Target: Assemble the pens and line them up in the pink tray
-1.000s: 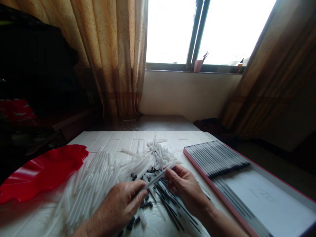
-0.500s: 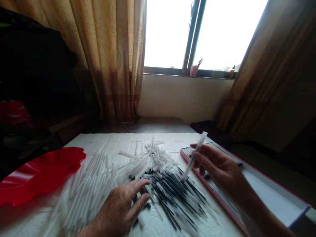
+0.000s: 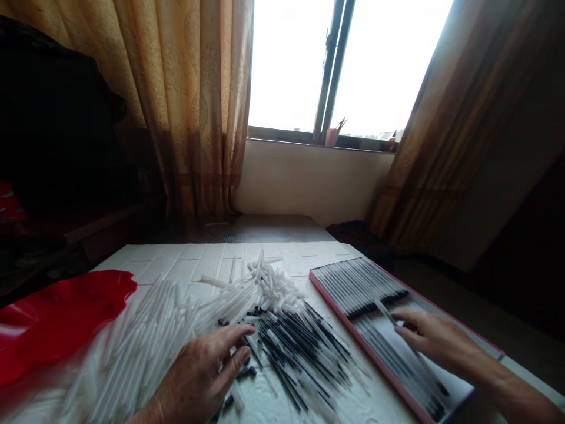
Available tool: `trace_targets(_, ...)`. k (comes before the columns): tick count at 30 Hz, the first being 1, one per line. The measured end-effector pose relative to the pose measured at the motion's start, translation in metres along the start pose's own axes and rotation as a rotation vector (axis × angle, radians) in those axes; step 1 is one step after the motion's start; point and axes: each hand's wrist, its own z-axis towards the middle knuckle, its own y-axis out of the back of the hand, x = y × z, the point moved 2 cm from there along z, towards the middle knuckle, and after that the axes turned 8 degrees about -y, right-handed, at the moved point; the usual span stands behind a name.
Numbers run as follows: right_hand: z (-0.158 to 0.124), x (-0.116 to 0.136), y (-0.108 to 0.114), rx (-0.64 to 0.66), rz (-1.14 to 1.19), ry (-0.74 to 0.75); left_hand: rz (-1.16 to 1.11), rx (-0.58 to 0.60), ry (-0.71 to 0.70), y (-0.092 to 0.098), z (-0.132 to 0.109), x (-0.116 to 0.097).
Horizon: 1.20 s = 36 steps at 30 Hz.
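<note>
My right hand (image 3: pixel 435 338) reaches into the pink-edged box (image 3: pixel 335 303) on the right and lays an assembled pen (image 3: pixel 391 318) on the lower row there, fingers pinched on it. My left hand (image 3: pixel 207 371) rests on the table with fingers curled over small black caps (image 3: pixel 245 372) beside a heap of black refills (image 3: pixel 300 344). A wide pile of white pen barrels (image 3: pixel 154 330) lies to its left. A neat row of finished pens (image 3: pixel 357 285) fills the far end of the box.
A red wavy-edged plastic dish (image 3: pixel 57 321) sits at the table's left edge. The table top (image 3: pixel 198 259) is covered in white brick-pattern sheet. Curtains and a window stand beyond; a dark floor drops off to the right of the box.
My right hand carried the assembled pen from beside my left hand up and rightwards, then down into the box. My left hand dropped onto the caps and stayed there.
</note>
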Motion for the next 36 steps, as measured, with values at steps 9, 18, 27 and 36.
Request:
trace_targets(9, -0.008, 0.015, -0.007, 0.253, -0.062, -0.014, -0.029, -0.042, 0.032, 0.007, 0.001, 0.005)
trace_targets(18, -0.014, 0.018, -0.016, 0.249, -0.081, 0.024, -0.038, -0.014, 0.087, 0.008, 0.001, 0.011)
trace_targets(27, -0.026, 0.027, -0.018, 0.149, -0.160, -0.001, 0.054, 0.012, 0.222, 0.021, 0.003, 0.029)
trace_targets(36, -0.033, 0.102, 0.025, 0.049, -0.230, 0.039, 0.260, 0.048, 0.348, 0.029, 0.000, 0.055)
